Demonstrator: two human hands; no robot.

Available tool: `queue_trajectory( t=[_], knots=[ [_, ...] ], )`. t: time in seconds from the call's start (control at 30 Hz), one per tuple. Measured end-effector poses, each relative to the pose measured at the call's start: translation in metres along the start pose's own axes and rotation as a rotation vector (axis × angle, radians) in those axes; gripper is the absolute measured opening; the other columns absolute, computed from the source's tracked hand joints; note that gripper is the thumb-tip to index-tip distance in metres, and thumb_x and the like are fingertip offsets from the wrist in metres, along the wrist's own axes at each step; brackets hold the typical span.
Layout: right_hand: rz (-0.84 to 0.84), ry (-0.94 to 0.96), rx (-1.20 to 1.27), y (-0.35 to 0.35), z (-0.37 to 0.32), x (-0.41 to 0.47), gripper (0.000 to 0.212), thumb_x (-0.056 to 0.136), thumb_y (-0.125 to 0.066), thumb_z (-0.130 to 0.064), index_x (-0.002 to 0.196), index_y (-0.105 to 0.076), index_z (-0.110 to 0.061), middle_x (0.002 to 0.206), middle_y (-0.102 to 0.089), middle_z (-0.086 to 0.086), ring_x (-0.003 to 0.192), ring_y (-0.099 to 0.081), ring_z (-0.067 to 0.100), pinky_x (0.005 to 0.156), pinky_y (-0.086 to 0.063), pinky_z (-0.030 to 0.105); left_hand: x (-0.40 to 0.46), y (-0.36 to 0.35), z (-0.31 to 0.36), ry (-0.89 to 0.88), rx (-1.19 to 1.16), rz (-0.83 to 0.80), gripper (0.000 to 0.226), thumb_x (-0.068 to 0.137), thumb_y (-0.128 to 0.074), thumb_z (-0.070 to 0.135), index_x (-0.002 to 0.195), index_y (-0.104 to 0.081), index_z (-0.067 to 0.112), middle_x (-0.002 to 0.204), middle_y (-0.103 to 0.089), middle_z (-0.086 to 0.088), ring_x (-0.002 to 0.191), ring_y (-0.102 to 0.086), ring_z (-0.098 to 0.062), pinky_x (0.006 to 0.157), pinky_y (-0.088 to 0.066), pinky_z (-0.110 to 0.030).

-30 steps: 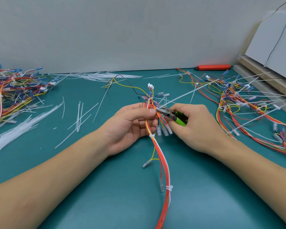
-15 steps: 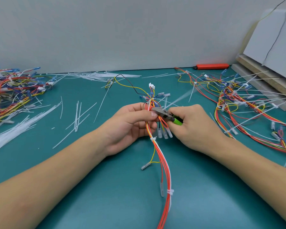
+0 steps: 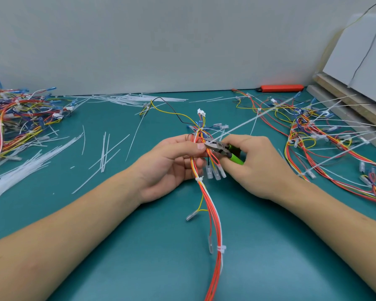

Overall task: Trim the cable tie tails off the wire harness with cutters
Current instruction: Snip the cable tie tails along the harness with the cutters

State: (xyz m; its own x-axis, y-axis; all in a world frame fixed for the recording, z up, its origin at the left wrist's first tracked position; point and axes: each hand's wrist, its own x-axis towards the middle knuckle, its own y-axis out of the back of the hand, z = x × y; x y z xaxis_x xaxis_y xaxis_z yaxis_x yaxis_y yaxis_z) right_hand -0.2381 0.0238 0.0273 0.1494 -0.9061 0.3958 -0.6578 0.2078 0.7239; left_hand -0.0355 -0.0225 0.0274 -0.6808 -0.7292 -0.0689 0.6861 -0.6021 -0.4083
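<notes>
A wire harness (image 3: pixel 213 216) of orange, white and yellow wires runs from the table's near edge up between my hands. My left hand (image 3: pixel 172 164) grips its upper bundle between thumb and fingers. My right hand (image 3: pixel 256 164) holds small cutters (image 3: pixel 220 149) with green handles; the metal jaws sit at the bundle just beside my left thumb. A long white cable tie tail (image 3: pixel 254 119) slants up to the right from near the jaws. Trimmed white ties (image 3: pixel 199 178) wrap the harness lower down.
Cut white tie tails (image 3: pixel 103 152) litter the green mat on the left. A heap of harnesses (image 3: pixel 13 124) lies far left, another with untrimmed tails (image 3: pixel 326 135) on the right. A red knife (image 3: pixel 281 88) lies by the wall; boards (image 3: pixel 352 105) stand at the right.
The cutters' jaws have moved left and up along the bundle, close to my left thumb. The long tie tail still slants up to the right from near the jaws.
</notes>
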Motion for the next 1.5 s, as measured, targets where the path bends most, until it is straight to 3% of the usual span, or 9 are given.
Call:
queue_trajectory(
  t=[0.4,0.67,0.9,1.03,1.1,1.2,1.37,1.5],
  knots=[
    [0.025,-0.025,0.011,0.0011,-0.0055,-0.0006,0.038,0.081,-0.046,-0.059,0.082,-0.066,-0.028,0.065,-0.056,-0.003,0.065,-0.049,0.020,0.064,-0.048,0.043,0.0015,0.0013,-0.0023,-0.003,0.004,0.019,0.006,0.085,-0.065,0.011,0.082,-0.067,0.017,0.079,-0.066,-0.001,0.062,-0.055,-0.012,0.061,-0.050,-0.024],
    [0.049,-0.009,0.002,0.0002,-0.0057,-0.0012,0.033,0.083,-0.048,-0.058,0.082,-0.065,-0.029,0.065,-0.056,-0.004,0.066,-0.050,0.021,0.065,-0.048,0.044,0.0013,0.0034,-0.0024,0.002,0.008,-0.001,0.005,0.086,-0.065,0.011,0.090,-0.065,0.014,0.081,-0.067,-0.001,0.062,-0.055,-0.011,0.062,-0.050,-0.024],
    [0.001,-0.017,-0.007,0.0001,-0.0028,-0.0004,0.043,0.081,-0.047,-0.052,0.094,-0.074,-0.020,0.078,-0.070,0.000,0.078,-0.061,0.027,0.072,-0.052,0.044,0.0016,0.0018,-0.0025,0.010,0.037,0.006,0.009,0.083,-0.065,0.010,0.092,-0.065,0.012,0.082,-0.066,-0.002,0.059,-0.056,-0.010,0.062,-0.051,-0.024],
    [0.000,-0.044,-0.023,-0.0006,0.0001,-0.0022,0.023,0.081,-0.047,-0.053,0.072,-0.060,-0.037,0.059,-0.052,-0.003,0.058,-0.045,0.019,0.056,-0.045,0.041,0.0016,0.0019,-0.0025,0.011,0.030,0.011,0.009,0.083,-0.066,0.010,0.092,-0.064,0.012,0.081,-0.066,-0.002,0.060,-0.056,-0.010,0.062,-0.050,-0.024],
    [-0.001,-0.058,-0.037,-0.0018,-0.0007,-0.0030,0.028,0.082,-0.047,-0.057,0.062,-0.048,-0.037,0.056,-0.041,-0.001,0.056,-0.032,0.017,0.052,-0.037,0.039,0.0014,0.0021,-0.0028,0.008,0.035,0.005,0.007,0.084,-0.066,0.010,0.090,-0.064,0.012,0.081,-0.066,-0.002,0.061,-0.056,-0.010,0.061,-0.050,-0.024],
    [-0.008,-0.069,-0.068,-0.0028,-0.0022,-0.0030,0.035,0.083,-0.043,-0.060,0.061,-0.045,-0.033,0.056,-0.037,0.000,0.057,-0.028,0.018,0.050,-0.032,0.036,0.0009,0.0026,-0.0029,0.009,0.042,0.004,0.006,0.084,-0.066,0.011,0.090,-0.065,0.013,0.080,-0.066,-0.001,0.061,-0.056,-0.010,0.061,-0.050,-0.024],
    [0.087,-0.045,-0.001,-0.0033,0.0013,-0.0043,0.036,0.090,-0.059,-0.050,0.072,-0.059,-0.020,0.058,-0.046,-0.001,0.057,-0.037,0.016,0.054,-0.037,0.037,0.0000,0.0009,-0.0016,0.010,0.054,0.007,0.009,0.086,-0.067,0.012,0.094,-0.063,0.012,0.084,-0.069,-0.001,0.061,-0.057,-0.010,0.062,-0.050,-0.023],
    [0.138,-0.069,0.078,-0.0023,0.0029,-0.0016,0.033,0.096,-0.071,-0.034,0.071,-0.058,-0.017,0.056,-0.040,-0.004,0.056,-0.033,0.011,0.052,-0.028,0.021,-0.0001,-0.0003,-0.0007,0.011,0.046,0.022,0.005,0.085,-0.068,0.012,0.087,-0.065,0.014,0.081,-0.067,0.000,0.062,-0.056,-0.011,0.061,-0.049,-0.023]
  ],
)
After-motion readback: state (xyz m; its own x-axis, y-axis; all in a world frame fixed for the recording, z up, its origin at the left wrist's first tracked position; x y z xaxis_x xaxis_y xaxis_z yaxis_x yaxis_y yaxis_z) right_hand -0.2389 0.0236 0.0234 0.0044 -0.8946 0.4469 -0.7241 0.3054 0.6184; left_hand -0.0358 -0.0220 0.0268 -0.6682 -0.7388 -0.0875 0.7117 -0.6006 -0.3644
